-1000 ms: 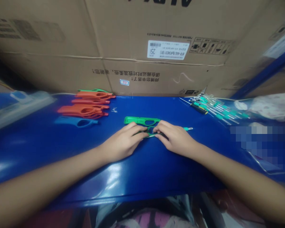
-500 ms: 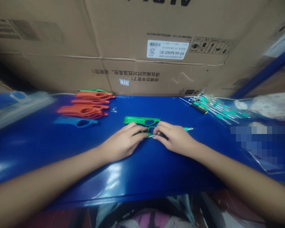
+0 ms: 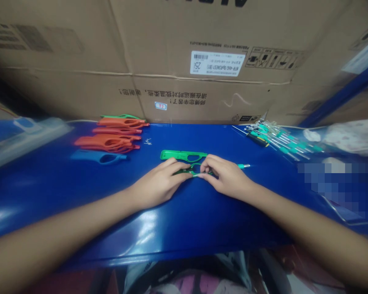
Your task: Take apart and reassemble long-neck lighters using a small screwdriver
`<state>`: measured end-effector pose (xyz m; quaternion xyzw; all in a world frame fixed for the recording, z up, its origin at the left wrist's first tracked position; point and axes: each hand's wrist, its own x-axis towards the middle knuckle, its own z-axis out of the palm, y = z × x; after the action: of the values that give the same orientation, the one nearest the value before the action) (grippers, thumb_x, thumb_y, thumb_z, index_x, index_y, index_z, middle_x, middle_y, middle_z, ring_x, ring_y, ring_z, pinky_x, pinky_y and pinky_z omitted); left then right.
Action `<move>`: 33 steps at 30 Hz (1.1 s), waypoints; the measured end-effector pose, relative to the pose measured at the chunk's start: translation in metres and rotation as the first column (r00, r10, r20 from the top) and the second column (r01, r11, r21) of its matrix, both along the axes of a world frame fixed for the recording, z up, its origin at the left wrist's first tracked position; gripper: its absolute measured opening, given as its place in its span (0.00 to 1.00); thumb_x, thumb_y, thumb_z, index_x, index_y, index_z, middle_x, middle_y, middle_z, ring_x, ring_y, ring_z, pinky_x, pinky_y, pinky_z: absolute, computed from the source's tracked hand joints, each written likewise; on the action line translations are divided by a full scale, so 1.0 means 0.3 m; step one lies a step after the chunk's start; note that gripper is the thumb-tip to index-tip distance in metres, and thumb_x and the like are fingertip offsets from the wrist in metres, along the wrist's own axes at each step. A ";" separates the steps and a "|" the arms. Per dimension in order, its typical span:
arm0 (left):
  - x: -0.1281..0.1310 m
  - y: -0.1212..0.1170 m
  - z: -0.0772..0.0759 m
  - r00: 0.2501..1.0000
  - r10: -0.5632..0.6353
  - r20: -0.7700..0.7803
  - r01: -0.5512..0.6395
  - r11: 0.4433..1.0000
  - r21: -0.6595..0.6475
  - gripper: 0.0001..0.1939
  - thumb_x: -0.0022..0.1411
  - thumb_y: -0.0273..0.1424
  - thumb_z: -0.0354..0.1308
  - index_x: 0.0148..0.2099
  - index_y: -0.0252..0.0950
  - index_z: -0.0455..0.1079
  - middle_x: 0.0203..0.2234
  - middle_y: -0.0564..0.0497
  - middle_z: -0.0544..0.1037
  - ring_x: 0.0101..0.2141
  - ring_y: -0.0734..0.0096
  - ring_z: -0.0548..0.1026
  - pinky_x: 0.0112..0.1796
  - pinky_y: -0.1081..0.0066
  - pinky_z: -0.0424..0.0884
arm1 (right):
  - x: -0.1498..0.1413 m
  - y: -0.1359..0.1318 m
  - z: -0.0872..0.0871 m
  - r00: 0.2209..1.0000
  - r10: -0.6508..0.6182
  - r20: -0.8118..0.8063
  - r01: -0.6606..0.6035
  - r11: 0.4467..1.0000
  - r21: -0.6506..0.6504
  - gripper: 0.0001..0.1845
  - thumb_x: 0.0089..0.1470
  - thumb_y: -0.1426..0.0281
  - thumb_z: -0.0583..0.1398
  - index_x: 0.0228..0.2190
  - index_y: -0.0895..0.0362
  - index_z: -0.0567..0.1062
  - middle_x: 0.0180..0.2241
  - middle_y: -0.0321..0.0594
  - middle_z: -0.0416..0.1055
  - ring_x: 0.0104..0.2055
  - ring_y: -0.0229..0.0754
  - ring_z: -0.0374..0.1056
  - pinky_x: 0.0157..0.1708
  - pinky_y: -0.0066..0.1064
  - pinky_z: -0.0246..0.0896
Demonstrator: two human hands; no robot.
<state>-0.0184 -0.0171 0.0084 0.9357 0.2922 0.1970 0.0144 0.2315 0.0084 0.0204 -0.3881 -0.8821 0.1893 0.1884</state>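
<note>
Between both hands, low over the blue tabletop, is a green lighter casing (image 3: 196, 165) with a looped trigger opening. My left hand (image 3: 161, 181) is closed on its left end, thumb and fingers pinching it. My right hand (image 3: 228, 176) grips the right side, thumb and index finger at the lower edge of the loop. A turquoise rod with a metal tip (image 3: 243, 166) sticks out to the right from behind my right hand. Just behind the hands lies a second green casing half (image 3: 173, 155), its hollow side up. My fingers cover much of the held casing.
Orange lighter casings (image 3: 107, 142) and a blue one (image 3: 99, 157) lie at the back left. Small white pins (image 3: 147, 141) are beside them. At the back right are a screwdriver (image 3: 259, 140) and several turquoise-and-metal rods (image 3: 282, 139). A cardboard box (image 3: 165, 49) stands behind the blue table (image 3: 184, 228).
My right fingers have shifted slightly at the casing's loop, and its lower edge shows a little more. My left hand stays nearly still.
</note>
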 end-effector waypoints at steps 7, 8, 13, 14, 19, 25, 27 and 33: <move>-0.001 0.002 -0.003 1.000 0.007 -0.005 -0.007 1.000 -0.016 0.17 0.71 0.25 0.49 0.57 0.35 0.73 0.54 0.39 0.73 0.51 0.55 0.70 0.50 0.54 0.74 | 0.004 0.017 -0.001 0.990 -0.062 -0.124 0.039 0.982 -0.185 0.04 0.57 0.68 0.63 0.32 0.55 0.73 0.30 0.33 0.67 0.24 0.33 0.55 0.26 0.28 0.51; -0.001 0.002 -0.004 1.000 0.010 -0.002 -0.010 1.000 -0.018 0.16 0.72 0.25 0.49 0.57 0.35 0.73 0.54 0.39 0.74 0.51 0.55 0.70 0.50 0.54 0.74 | 0.006 0.020 -0.003 0.985 -0.076 -0.152 0.039 0.972 -0.233 0.05 0.56 0.68 0.63 0.32 0.56 0.73 0.28 0.32 0.65 0.23 0.32 0.53 0.25 0.28 0.50; 0.000 0.004 -0.006 1.000 0.011 0.017 -0.010 0.999 -0.035 0.16 0.73 0.27 0.48 0.56 0.35 0.73 0.52 0.39 0.75 0.50 0.56 0.71 0.49 0.55 0.75 | 0.013 0.031 -0.006 0.962 -0.089 -0.257 -0.003 0.942 -0.334 0.07 0.56 0.66 0.62 0.32 0.56 0.72 0.24 0.28 0.57 0.21 0.32 0.50 0.23 0.28 0.49; 0.000 0.004 -0.007 1.000 0.011 0.020 -0.011 0.999 -0.040 0.16 0.73 0.27 0.48 0.56 0.35 0.73 0.52 0.39 0.75 0.50 0.56 0.71 0.49 0.55 0.74 | 0.013 0.031 -0.006 0.961 -0.075 -0.266 -0.011 0.951 -0.309 0.06 0.56 0.66 0.61 0.32 0.56 0.72 0.26 0.30 0.59 0.22 0.32 0.51 0.24 0.28 0.50; 0.000 0.004 -0.007 1.000 0.018 0.023 -0.016 0.998 -0.060 0.16 0.73 0.27 0.48 0.56 0.35 0.73 0.52 0.39 0.74 0.50 0.57 0.71 0.50 0.55 0.74 | 0.017 0.033 -0.013 0.962 -0.096 -0.255 0.009 0.946 -0.323 0.07 0.59 0.64 0.59 0.35 0.54 0.69 0.21 0.27 0.56 0.21 0.34 0.53 0.24 0.28 0.49; 0.001 0.002 -0.003 1.000 0.017 0.023 -0.016 0.998 -0.058 0.16 0.73 0.27 0.48 0.56 0.35 0.73 0.53 0.39 0.74 0.51 0.57 0.71 0.50 0.54 0.74 | 0.018 0.034 -0.012 0.946 -0.105 -0.307 -0.021 0.924 -0.381 0.09 0.58 0.64 0.60 0.35 0.54 0.66 0.23 0.27 0.59 0.22 0.33 0.54 0.24 0.27 0.50; 0.002 0.002 -0.002 1.000 0.016 0.016 -0.015 0.998 -0.057 0.16 0.73 0.27 0.48 0.56 0.35 0.73 0.53 0.39 0.74 0.51 0.57 0.70 0.51 0.54 0.74 | 0.014 0.032 -0.006 0.951 -0.073 -0.301 -0.040 0.934 -0.355 0.09 0.56 0.66 0.62 0.36 0.54 0.66 0.27 0.29 0.64 0.23 0.32 0.54 0.25 0.27 0.52; 0.003 0.003 0.003 1.000 0.020 -0.007 -0.020 0.999 -0.048 0.16 0.73 0.27 0.48 0.56 0.36 0.73 0.53 0.39 0.74 0.51 0.55 0.71 0.50 0.53 0.74 | 0.005 0.023 0.002 0.991 -0.017 -0.135 -0.008 0.983 -0.186 0.05 0.56 0.70 0.61 0.36 0.54 0.69 0.26 0.30 0.66 0.22 0.32 0.55 0.26 0.27 0.49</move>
<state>-0.0175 -0.0162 0.0093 0.9327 0.3064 0.1872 0.0341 0.2329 0.0154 0.0209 -0.3921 -0.8449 0.2962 0.2113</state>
